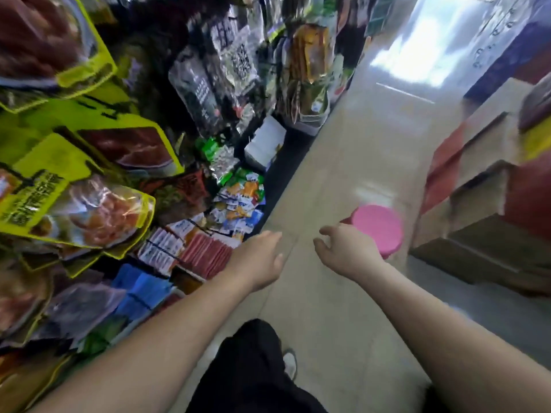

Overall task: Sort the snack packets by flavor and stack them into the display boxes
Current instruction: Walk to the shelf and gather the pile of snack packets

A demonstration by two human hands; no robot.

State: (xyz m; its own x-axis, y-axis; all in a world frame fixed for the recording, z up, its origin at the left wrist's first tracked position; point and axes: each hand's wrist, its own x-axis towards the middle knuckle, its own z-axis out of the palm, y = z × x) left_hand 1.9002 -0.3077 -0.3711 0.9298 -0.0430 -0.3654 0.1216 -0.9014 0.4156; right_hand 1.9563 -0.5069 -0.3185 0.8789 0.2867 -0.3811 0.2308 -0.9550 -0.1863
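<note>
The person stands in a shop aisle with both bare arms stretched forward. The left hand is seen from its back. Its fingers are relaxed and almost straight, they point forward along the aisle, and they hold nothing. This hand is just at the right end of a row of red packets; I cannot tell if it touches them.

The red packets stand on edge, tightly packed like files, low on the shelf at the left side. Their thin top edges show as lines going from lower left to upper right, and the row itself runs across, toward the aisle. Just left of them stands a similar row of white and orange packets, and nearer to the person are blue packets. Farther along the shelf, small loose packets lie in a mixed pile and point in many directions.

The right hand is over the floor, in front of a pink stool. Its fingers are spread and loosely curled, and it grips nothing. Whether it touches the stool is not clear.

Large yellow-green bags hang above the packets.
</note>
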